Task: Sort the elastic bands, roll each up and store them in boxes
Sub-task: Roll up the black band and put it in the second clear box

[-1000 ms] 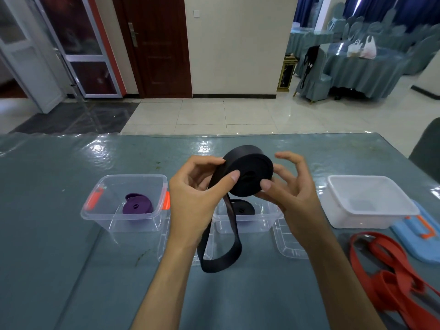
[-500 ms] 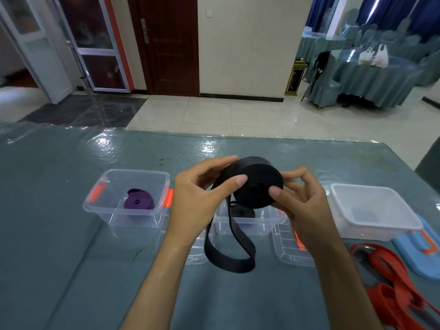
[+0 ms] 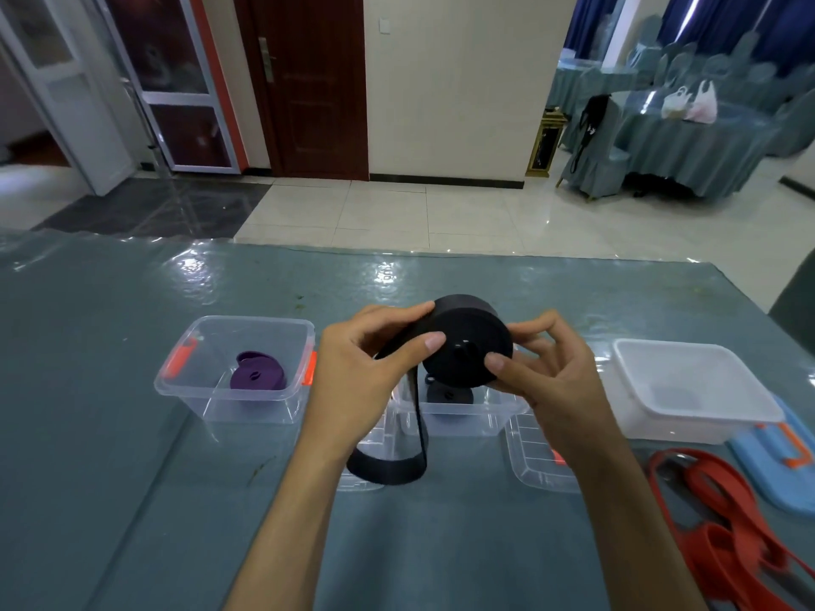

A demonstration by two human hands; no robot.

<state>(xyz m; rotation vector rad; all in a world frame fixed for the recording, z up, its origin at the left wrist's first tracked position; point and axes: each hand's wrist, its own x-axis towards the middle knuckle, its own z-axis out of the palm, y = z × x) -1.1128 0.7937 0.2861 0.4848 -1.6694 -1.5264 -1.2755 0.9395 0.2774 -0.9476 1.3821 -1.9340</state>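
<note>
Above the clear box (image 3: 458, 416), both hands pinch a matte black coiled band (image 3: 467, 341)

The wide rolled elastic band (image 3: 467, 346) is plain black; the small rolled band (image 3: 257, 377) is purple. The loose flat rubber bands (image 3: 723, 513) are red-orange. The clear plastic box (image 3: 211, 390) has orange latches, and the glossy table cover (image 3: 88, 434) is grey-blue.
</note>
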